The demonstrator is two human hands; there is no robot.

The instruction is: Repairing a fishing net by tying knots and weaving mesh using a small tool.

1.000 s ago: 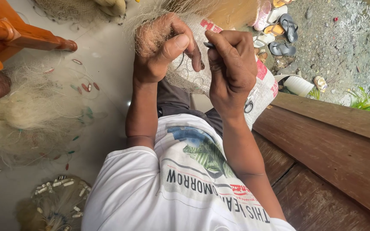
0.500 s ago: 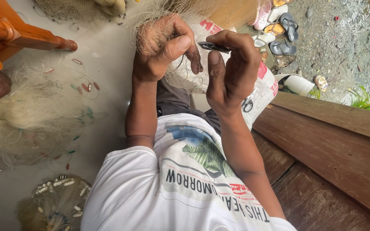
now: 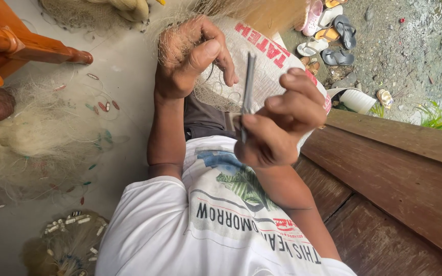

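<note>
Here, left hand [image 3: 190, 61] bunches the fishing net [image 3: 216, 89] w/ clenched fingers; right hand [image 3: 277, 125] pinches the netting needle [image 3: 248, 84]: keep mesh taut, needle approx. upright.

sandals: a heap of sandals [image 3: 333, 30] lies on the gravel, well beyond my fingers, to their right.
bench: wooden planks [image 3: 400, 168] run below and right of my fingers.
chair: an orange wooden chair [image 3: 11, 41] stands far to their left.
</note>
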